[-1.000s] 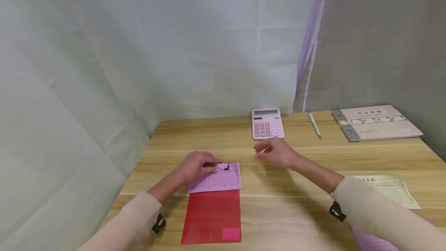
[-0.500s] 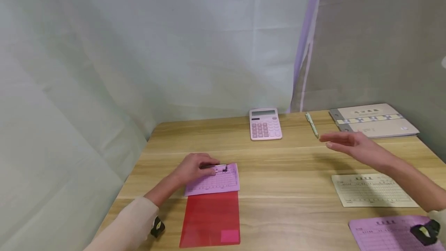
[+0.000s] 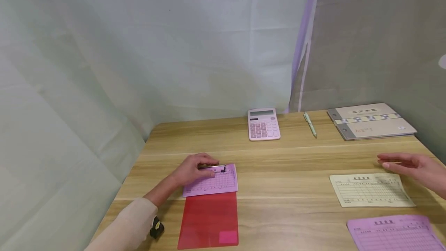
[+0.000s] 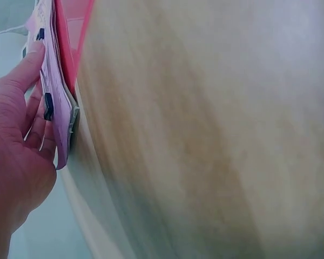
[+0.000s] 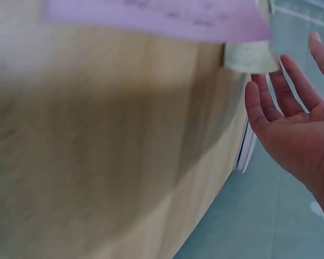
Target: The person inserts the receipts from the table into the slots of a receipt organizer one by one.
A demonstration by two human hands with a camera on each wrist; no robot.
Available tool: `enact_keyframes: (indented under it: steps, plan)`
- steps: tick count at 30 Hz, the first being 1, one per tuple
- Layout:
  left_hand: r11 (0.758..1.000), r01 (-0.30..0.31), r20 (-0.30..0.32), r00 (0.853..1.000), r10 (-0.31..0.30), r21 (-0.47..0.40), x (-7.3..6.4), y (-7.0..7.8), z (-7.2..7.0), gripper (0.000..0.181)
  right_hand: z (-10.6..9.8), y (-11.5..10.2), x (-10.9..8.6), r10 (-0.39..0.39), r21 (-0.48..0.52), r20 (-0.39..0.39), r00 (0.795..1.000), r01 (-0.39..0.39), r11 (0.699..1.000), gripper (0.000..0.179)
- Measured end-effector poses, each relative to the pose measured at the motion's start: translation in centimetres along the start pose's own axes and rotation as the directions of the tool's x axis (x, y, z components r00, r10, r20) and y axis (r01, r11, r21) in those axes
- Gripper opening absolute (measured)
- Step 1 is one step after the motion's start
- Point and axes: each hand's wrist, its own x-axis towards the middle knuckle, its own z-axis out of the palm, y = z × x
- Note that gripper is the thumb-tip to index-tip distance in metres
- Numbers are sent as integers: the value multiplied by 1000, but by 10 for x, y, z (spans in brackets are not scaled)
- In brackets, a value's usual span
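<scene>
My left hand [image 3: 193, 170] grips the metal clip [image 3: 213, 167] at the top of a red clipboard [image 3: 209, 217], its thumb on the front. Purple printed forms [image 3: 223, 181] lie under the clip, covering the board's upper part. The left wrist view shows the thumb by the clip's black end [image 4: 48, 106] and the sheets [image 4: 58, 116] edge-on. At the far right, my right hand [image 3: 419, 169] hovers with nothing in it, fingers loosely extended. Just below and left of it lies a pale yellow form [image 3: 371, 193]. A purple form [image 3: 391, 233] lies nearer the front.
A pink calculator [image 3: 263, 124] lies at the back of the wooden table [image 3: 285, 177]. To its right are a light green pen [image 3: 310, 125] and a grey-spined binder [image 3: 371, 121]. Hanging cloth [image 3: 209, 49] stands behind the table.
My right hand has moved from the middle, near the calculator, to the far right, uncovering the yellow and purple forms. The left hand stays on the clip.
</scene>
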Motion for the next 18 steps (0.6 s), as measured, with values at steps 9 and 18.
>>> enact_keyframes:
  steps: [9, 18]
  plan:
    - [1000, -5, 2, 1000, 5, 0, -1, -6, 1, 42, 10, 15, -13, -16, -44, -62, 998, 13, 999, 21]
    - [1000, 6, -3, 1000, -6, 6, -2, -8, 0, 37, 15, 8, -11, 14, -92, -167, 986, -29, 995, 20]
